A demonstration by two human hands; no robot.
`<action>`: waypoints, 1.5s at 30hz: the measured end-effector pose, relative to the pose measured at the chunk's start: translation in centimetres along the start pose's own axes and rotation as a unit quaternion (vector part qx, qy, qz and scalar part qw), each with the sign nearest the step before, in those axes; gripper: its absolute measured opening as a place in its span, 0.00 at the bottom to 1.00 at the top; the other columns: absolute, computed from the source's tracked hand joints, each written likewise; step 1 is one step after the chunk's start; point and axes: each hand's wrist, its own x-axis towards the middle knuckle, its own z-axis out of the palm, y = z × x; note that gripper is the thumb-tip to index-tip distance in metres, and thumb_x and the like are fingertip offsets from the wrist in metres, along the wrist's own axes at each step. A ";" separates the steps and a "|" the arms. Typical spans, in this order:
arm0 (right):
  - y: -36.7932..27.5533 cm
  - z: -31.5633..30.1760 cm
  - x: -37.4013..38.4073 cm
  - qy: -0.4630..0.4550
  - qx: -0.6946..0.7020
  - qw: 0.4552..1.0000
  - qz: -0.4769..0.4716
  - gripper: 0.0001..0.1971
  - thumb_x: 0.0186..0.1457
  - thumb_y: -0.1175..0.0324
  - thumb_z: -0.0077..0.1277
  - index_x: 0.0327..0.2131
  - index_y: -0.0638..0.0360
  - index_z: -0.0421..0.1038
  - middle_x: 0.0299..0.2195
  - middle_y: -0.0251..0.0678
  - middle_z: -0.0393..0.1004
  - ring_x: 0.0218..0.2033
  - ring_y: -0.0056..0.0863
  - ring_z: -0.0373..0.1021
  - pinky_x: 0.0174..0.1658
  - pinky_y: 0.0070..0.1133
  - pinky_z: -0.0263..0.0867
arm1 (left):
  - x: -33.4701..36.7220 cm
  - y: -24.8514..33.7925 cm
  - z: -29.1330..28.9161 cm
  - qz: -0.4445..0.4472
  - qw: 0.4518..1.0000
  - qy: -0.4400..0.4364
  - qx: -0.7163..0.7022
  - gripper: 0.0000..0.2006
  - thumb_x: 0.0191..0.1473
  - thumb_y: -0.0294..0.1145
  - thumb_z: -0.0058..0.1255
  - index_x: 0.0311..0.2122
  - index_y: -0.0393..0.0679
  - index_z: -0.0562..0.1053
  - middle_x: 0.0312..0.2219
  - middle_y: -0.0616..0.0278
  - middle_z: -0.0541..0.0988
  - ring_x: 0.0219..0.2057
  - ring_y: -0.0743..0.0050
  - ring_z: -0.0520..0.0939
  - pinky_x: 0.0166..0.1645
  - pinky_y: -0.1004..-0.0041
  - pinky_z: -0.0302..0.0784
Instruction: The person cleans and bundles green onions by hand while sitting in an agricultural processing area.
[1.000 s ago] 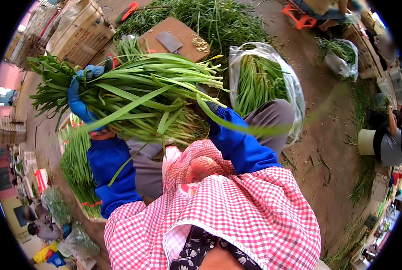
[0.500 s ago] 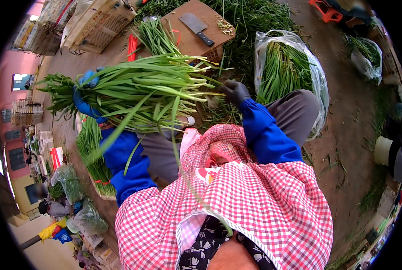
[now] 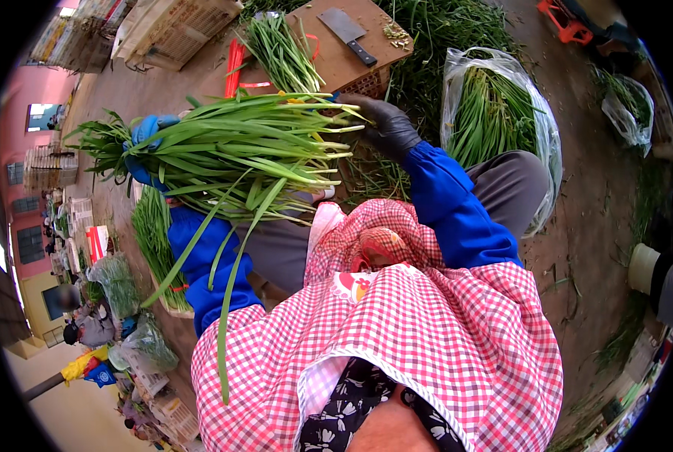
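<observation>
My left hand (image 3: 146,147), in a blue glove, is closed around the leafy end of a big bunch of garlic chives (image 3: 238,147). The bunch lies sideways in the air above my lap, pale stem ends to the right, with several long leaves drooping. At those stem ends my right hand (image 3: 387,128), in a dark glove, has its fingers closed in among the upper stems; the fingertips are partly hidden behind them. Beyond the bunch a smaller bunch of chives (image 3: 280,53) leans by a wooden board (image 3: 317,24) carrying a cleaver (image 3: 347,35).
To the right of my knee stands a clear plastic bag (image 3: 551,151) filled with chives. More chives (image 3: 155,233) lie beside my left arm. Loose greens (image 3: 442,45) are heaped behind the board. Red ties (image 3: 235,66) hang near it. Crates (image 3: 174,34) stand at the far left.
My right hand has moved from pinching a thin yellowish leaf, up and in against the stem ends. The long loose leaves swing lower. The left hand keeps its hold on the bunch.
</observation>
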 end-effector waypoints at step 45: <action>13.6 -4.7 -21.4 -0.135 -0.239 0.853 0.444 0.13 0.47 0.68 0.45 0.40 0.56 0.65 0.30 0.41 0.70 0.30 0.30 0.67 0.33 0.26 0.63 | -9.9 -20.3 2.0 -0.120 0.802 -0.287 0.509 0.15 0.30 0.33 0.55 0.27 0.37 0.70 0.21 0.52 0.73 0.22 0.58 0.73 0.27 0.67 0.68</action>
